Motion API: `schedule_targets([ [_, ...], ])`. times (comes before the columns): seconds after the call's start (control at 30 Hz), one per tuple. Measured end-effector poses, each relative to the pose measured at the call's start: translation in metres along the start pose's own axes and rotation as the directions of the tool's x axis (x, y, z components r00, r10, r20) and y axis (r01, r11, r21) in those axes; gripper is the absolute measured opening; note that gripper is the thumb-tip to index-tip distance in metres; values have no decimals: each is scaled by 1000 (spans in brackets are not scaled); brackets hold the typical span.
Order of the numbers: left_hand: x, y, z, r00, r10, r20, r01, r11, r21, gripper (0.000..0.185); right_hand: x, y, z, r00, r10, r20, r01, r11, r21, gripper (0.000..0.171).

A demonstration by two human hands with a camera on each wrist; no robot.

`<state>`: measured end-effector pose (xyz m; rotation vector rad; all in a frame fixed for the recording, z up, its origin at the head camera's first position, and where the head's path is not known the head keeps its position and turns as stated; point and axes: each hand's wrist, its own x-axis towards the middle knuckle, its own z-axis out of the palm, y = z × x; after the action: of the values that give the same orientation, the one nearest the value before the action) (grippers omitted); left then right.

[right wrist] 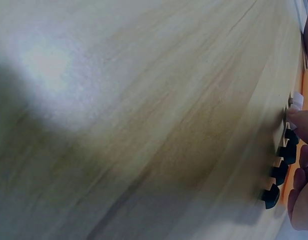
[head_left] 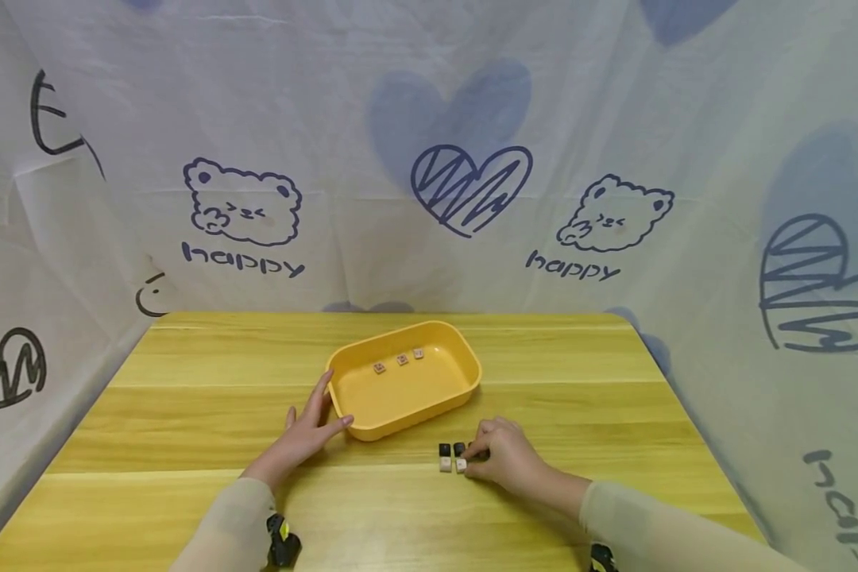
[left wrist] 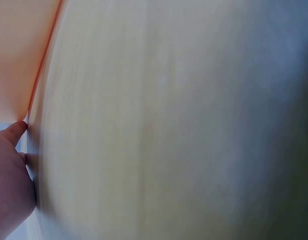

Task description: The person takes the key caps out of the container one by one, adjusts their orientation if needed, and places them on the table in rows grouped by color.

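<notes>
My left hand (head_left: 306,435) rests against the left end of a yellow rectangular tray (head_left: 400,421), its spread fingers and thumb touching the rim. Three small pale keycaps (head_left: 402,360) lie inside, near the far wall. To the right of the tray's front, my right hand (head_left: 508,454) pinches a white keycap (head_left: 461,465) between thumb and forefinger, down at the table. Left of it sits another white keycap (head_left: 446,464). Behind these two runs a row of black keycaps (head_left: 445,450), partly hidden by the right hand; several black keycaps (right wrist: 279,172) show in the right wrist view.
The wooden table (head_left: 222,397) stands against a pale cloth backdrop (head_left: 357,199) printed with bears and hearts. More cloth hangs along the left and right sides. The left wrist view shows mostly blurred tabletop.
</notes>
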<state>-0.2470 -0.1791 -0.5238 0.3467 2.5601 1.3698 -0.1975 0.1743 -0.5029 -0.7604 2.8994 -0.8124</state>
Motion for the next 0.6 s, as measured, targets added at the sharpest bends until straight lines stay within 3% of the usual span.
schedule_targets([
  [0.6,-2,3,-1,1000,-2,8,2,1000,-17,90,-1,4,2,1000,-8,2,8,1000,-16,18],
])
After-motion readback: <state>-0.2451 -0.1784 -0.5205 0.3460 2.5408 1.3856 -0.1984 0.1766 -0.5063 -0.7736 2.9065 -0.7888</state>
